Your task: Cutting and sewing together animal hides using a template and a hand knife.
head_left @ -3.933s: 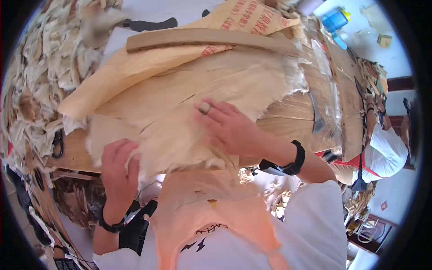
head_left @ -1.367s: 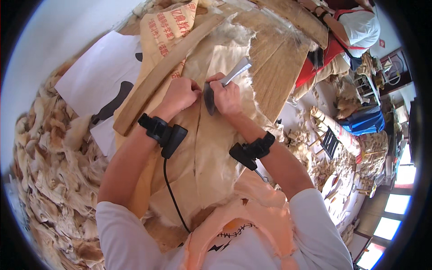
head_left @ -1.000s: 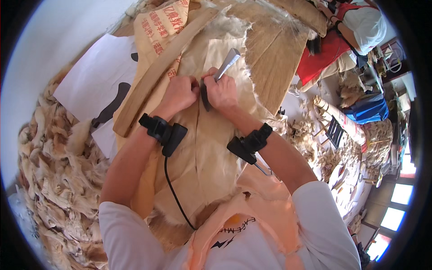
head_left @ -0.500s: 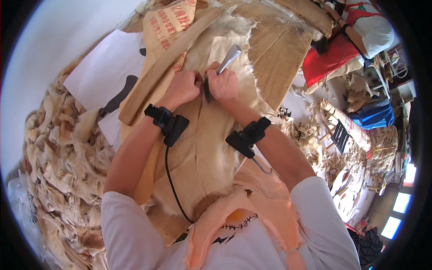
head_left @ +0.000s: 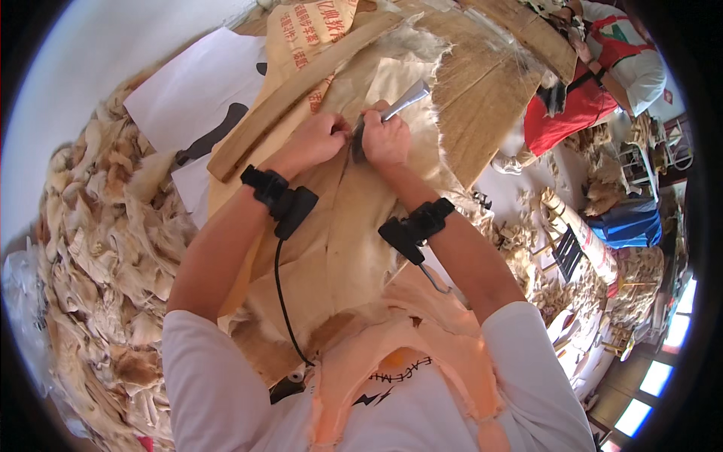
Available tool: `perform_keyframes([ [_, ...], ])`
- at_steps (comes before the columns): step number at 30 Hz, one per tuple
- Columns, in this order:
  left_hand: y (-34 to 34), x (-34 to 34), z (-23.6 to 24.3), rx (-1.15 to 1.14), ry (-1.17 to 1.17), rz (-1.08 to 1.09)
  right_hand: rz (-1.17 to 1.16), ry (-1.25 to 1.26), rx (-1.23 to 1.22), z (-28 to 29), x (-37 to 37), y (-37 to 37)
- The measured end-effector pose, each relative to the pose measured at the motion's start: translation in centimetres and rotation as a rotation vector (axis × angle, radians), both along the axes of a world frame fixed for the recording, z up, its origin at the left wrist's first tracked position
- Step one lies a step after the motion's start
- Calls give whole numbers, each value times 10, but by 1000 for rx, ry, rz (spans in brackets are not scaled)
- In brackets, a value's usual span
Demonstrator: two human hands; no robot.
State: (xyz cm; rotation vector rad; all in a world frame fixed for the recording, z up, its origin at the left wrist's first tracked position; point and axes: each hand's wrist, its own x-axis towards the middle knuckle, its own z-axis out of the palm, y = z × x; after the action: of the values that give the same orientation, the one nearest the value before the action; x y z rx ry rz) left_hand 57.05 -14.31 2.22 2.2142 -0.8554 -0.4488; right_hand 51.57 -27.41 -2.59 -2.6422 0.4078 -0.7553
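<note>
A pale hide with a furry edge lies skin side up on a wooden board, a long seam or slit running down its middle. My right hand is closed around a knife; its flat silver handle sticks out above the fist, and the dark blade points down at the hide beside the slit. Just left of the blade, my left hand is closed, fingertips pinched at the hide by the slit. What exactly lies between those fingertips is hidden.
Left of the hide are a wooden strip, printed tan paper and white sheets with a black shape. Fur scraps are heaped farther left. Another person in a red apron works at far right, near a blue cloth.
The view has shifted, so most of the scene sits farther right. My right fist has turned slightly, and the knife handle leans more to the right. Both hands stay by the slit.
</note>
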Motion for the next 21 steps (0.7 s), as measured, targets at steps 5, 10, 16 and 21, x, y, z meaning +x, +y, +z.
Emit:
perform_keyframes([
  [5, 27, -37, 50, -208, 494, -12, -91, 73, 253, 1, -1, -3],
  [10, 62, -69, 79, -253, 756, -438, -75, -108, 941, 29, -7, -23],
  [16, 67, -85, 79, -199, 672, -444, 142, 264, 357, 92, -8, -105],
  [21, 20, -109, 81, 16, 414, 104, 398, 241, 100, 106, 16, -141],
])
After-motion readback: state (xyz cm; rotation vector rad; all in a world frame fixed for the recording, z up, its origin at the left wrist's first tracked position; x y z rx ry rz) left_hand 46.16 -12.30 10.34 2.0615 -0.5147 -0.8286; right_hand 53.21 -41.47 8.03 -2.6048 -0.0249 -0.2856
